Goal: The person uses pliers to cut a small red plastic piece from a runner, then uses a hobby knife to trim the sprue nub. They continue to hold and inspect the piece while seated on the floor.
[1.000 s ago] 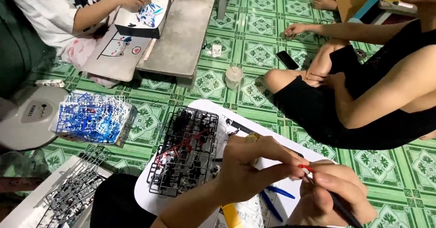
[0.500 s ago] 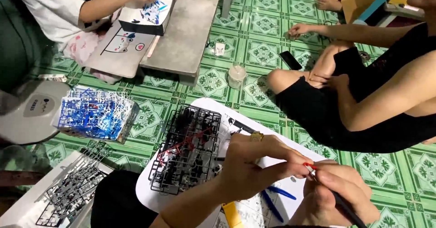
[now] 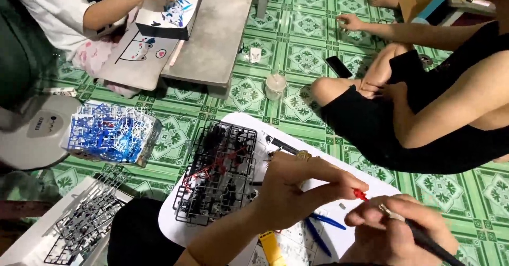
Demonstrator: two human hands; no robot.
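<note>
Here the left hand (image 3: 297,192) pinches a tiny red plastic model part (image 3: 360,194) between thumb and fingertips, the piece poking out just past the fingertips toward the right. The right hand (image 3: 395,234) is clenched around a slim dark-handled tool (image 3: 424,237), whose long axis runs from the near right corner up and leftward, its pale metal tip (image 3: 383,209) stopping just right of the red part and a little nearer; the two are close but I cannot tell whether they touch. So the part lies up and to the left of the tool's tip, roughly in line with the handle, and the left hand is the one that carries it. Both hands work over a white round-cornered board (image 3: 249,125) resting in the lap, which also bears a stack of black plastic part frames (image 3: 220,176) to the left of the hands, with some red pieces caught among them. Near the left wrist lie a pair of blue-handled cutters (image 3: 323,226) and a yellow-handled tool (image 3: 271,247). Farther left, on the green patterned tile floor (image 3: 307,59), stands a bundle of blue and white part frames (image 3: 108,133), and a tray of grey frames (image 3: 79,223) lies in the near left corner. Two other people sit on the far side, one at a low grey table (image 3: 217,33), the other in black clothing at right.
</note>
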